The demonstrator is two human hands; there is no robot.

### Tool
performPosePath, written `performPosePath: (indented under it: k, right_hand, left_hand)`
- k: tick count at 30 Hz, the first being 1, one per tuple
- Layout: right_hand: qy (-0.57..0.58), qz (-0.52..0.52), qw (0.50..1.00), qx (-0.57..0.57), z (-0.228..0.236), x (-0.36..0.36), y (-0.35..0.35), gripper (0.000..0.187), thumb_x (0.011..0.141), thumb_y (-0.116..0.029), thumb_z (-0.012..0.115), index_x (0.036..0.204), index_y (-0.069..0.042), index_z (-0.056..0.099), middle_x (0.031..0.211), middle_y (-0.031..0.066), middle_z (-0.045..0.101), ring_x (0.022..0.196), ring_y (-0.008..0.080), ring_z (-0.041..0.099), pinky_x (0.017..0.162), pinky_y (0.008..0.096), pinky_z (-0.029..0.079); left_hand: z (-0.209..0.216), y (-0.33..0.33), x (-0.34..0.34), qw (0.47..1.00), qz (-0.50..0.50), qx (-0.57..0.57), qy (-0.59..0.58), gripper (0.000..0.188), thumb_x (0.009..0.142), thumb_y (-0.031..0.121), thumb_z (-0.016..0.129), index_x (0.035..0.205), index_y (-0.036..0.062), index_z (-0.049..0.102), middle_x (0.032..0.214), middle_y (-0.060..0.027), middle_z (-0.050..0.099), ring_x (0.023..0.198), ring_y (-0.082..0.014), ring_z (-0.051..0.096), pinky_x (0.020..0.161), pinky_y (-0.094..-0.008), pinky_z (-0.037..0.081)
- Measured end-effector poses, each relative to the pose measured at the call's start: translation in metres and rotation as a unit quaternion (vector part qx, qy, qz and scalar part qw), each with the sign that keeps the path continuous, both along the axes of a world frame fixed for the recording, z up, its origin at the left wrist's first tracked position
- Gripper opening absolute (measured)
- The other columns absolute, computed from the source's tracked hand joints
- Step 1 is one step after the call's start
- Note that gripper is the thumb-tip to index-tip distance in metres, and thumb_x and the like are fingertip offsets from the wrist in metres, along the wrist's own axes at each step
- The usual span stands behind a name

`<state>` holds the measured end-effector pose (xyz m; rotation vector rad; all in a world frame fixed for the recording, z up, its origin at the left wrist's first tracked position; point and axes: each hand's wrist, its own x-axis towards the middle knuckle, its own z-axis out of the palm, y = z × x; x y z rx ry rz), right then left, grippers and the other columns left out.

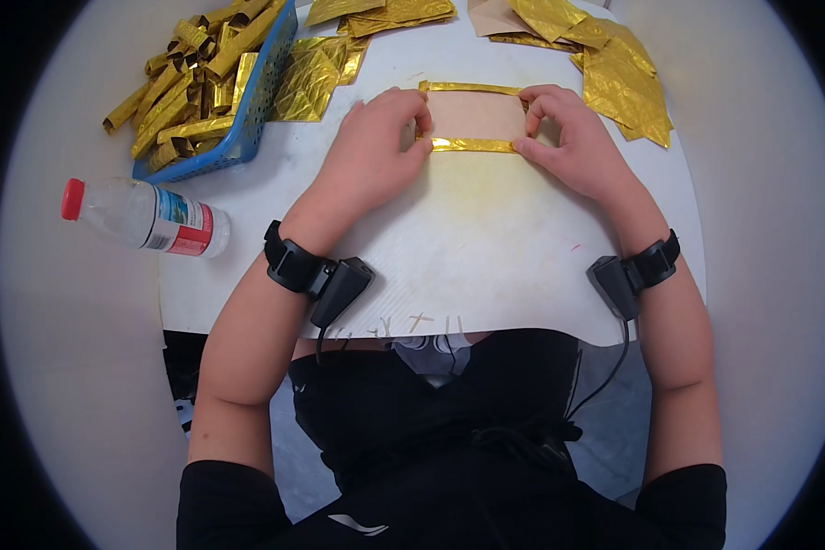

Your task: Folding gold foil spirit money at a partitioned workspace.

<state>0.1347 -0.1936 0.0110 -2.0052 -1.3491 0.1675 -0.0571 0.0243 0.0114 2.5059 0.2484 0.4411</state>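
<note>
Between your two hands' fingers (533, 148), your tan-faced sheet (475, 115) spreads, gold strips folded over its near and far edges.

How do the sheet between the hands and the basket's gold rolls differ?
The sheet lies spread between left hand and right hand; the rolls are tubes heaped in the blue basket. The sheet shows beige between gold edges; the rolls look gold outside. Both have shiny gold surfaces.

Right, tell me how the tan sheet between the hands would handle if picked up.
The tan sheet looks thin, so it is probably light and rather floppy. The gold strips folded along its long edges may stiffen those sides a little, though they could lift open. Their shiny surface suggests it might be somewhat slippery.
</note>
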Motion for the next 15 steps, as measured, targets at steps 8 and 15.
performPosePath:
  k: [8, 15]
  right_hand:
    - [-0.010, 0.005, 1.000, -0.013, -0.002, 0.001, -0.002, 0.017, 0.087, -0.018, 0.083, 0.086, -0.006, 0.071, 0.139, 0.0147, 0.065, 0.132, 0.0344, 0.058, 0.111, 0.0415, 0.048]
    - [-0.004, 0.019, 1.000, -0.024, 0.007, -0.006, -0.005, 0.010, 0.087, -0.015, 0.082, 0.091, -0.007, 0.079, 0.140, 0.0163, 0.067, 0.133, 0.0353, 0.059, 0.113, 0.0416, 0.048]
  left_hand:
    - [-0.010, 0.003, 0.005, 0.999, -0.015, 0.037, -0.037, 0.008, 0.091, 0.005, 0.068, 0.097, 0.0009, 0.065, 0.137, -0.0219, 0.069, 0.124, -0.0422, 0.064, 0.107, -0.0442, 0.049]
    - [0.000, -0.003, 0.006, 0.998, 0.058, -0.018, 0.009, 0.012, 0.094, 0.005, 0.066, 0.105, 0.0026, 0.062, 0.131, -0.0206, 0.073, 0.119, -0.0427, 0.068, 0.101, -0.0444, 0.052]
